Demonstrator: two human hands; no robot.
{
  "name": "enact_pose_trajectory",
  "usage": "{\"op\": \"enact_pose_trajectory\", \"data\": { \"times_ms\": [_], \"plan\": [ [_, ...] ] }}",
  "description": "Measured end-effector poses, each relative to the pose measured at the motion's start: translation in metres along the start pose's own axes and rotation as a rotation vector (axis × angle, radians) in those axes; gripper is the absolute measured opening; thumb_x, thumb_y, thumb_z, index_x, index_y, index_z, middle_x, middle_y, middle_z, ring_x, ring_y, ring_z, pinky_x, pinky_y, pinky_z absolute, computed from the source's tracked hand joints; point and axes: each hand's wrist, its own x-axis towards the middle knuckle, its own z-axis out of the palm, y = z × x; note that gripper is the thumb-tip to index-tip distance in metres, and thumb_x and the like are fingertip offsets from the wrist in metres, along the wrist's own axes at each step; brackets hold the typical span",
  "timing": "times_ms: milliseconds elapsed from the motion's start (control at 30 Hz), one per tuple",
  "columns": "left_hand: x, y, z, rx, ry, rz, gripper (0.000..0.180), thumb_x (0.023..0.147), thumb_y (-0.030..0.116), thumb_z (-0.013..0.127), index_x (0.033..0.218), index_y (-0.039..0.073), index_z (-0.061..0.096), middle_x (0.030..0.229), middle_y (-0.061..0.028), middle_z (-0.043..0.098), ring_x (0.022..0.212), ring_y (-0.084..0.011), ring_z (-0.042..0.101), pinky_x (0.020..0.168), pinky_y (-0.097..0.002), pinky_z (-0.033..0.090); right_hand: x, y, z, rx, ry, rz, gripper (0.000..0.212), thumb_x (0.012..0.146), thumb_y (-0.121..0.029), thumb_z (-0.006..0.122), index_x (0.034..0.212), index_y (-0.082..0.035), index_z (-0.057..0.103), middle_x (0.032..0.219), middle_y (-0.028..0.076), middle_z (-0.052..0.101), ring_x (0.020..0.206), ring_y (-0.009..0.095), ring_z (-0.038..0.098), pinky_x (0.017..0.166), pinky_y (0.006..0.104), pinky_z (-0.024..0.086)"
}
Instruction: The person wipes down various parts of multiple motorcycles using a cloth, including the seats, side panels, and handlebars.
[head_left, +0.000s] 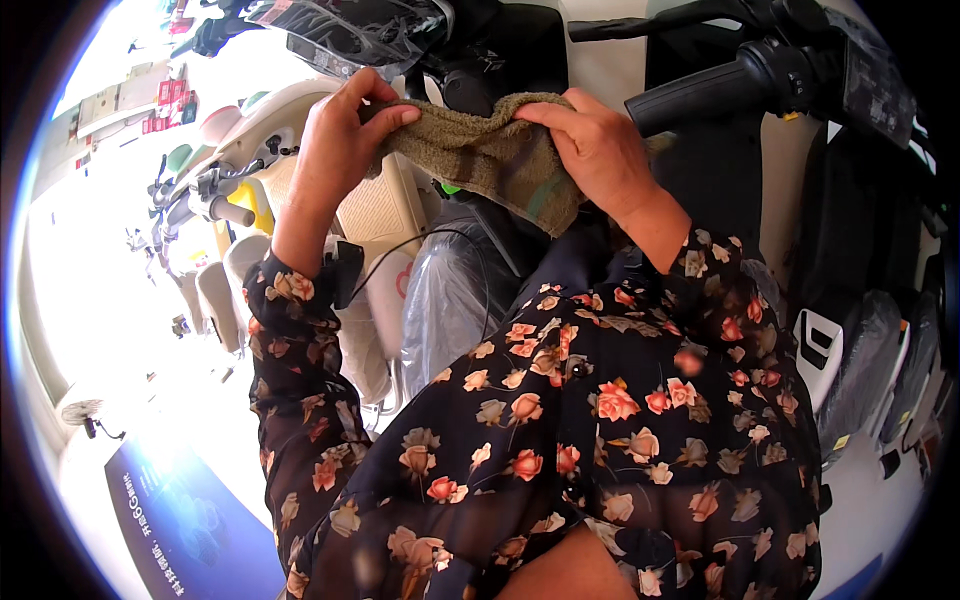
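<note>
A brownish-green terry cloth (pixel 490 150) hangs stretched between my two raised hands, its top edge sagging in the middle and a corner drooping on the right. My left hand (pixel 345 135) pinches its left end between thumb and fingers. At the other end, my right hand (pixel 595 145) grips the upper edge, fingers closed over the fabric. Behind the cloth is the dark front of a scooter, partly hidden. A black handlebar grip (pixel 690 95) sticks out just right of my right hand.
Scooters stand closely on both sides. A plastic-wrapped seat (pixel 445 300) is below the cloth, and a thin black cable (pixel 420 235) loops by my left wrist. Handlebars (pixel 215 195) of other scooters line the left. A blue printed mat (pixel 185 515) lies at lower left.
</note>
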Motion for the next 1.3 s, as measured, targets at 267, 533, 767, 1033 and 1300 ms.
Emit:
{"op": "enact_pose_trajectory", "data": {
  "times_ms": [267,533,767,1033,1300],
  "plan": [
    [-0.009,0.021,0.005,0.093,0.024,0.033,0.028,0.085,0.026,0.078,0.093,0.005,0.06,0.084,-0.0116,0.066,0.076,-0.0322,0.065,0.068,-0.0379,0.05,-0.022,0.007,-0.011,-0.148,-0.071,0.022,0.042,0.083,0.002,0.066,0.115,-0.024,0.074,0.084,0.008,0.061,0.073,0.031,0.065,0.063,0.0405,0.054],
    [-0.007,0.034,0.018,0.183,0.166,0.111,0.026,0.084,0.027,0.078,0.091,0.008,0.062,0.085,-0.0086,0.067,0.073,-0.0314,0.065,0.064,-0.0391,0.05,-0.027,-0.002,-0.018,-0.31,-0.07,-0.041,0.044,0.083,-0.004,0.062,0.118,-0.029,0.072,0.083,0.006,0.055,0.068,0.027,0.066,0.059,0.0373,0.056],
    [-0.072,0.083,0.039,0.326,0.09,0.237,0.021,0.084,0.024,0.078,0.087,0.01,0.062,0.083,-0.0074,0.06,0.072,-0.0272,0.065,0.059,-0.0378,0.05,-0.08,0.019,-0.039,-0.255,-0.215,0.016,0.042,0.081,-0.002,0.066,0.117,-0.024,0.073,0.082,0.007,0.057,0.067,0.03,0.065,0.059,0.0401,0.054],
    [-0.101,0.089,0.04,0.329,0.182,0.248,0.022,0.081,0.02,0.08,0.085,0.007,0.062,0.085,-0.0052,0.061,0.072,-0.0241,0.064,0.06,-0.0353,0.05,-0.088,-0.006,-0.062,-0.185,-0.315,-0.028,0.045,0.081,-0.002,0.066,0.12,-0.023,0.071,0.08,0.007,0.052,0.064,0.028,0.062,0.055,0.0393,0.051],
    [-0.094,0.077,0.026,0.317,0.381,0.183,0.018,0.081,0.02,0.078,0.09,0.011,0.065,0.085,-0.0033,0.06,0.074,-0.0234,0.063,0.061,-0.0349,0.05,-0.048,-0.019,-0.062,-0.177,-0.264,-0.117,0.05,0.078,0.003,0.066,0.121,-0.02,0.072,0.086,0.007,0.057,0.066,0.029,0.062,0.059,0.0382,0.052]
  ]
}}
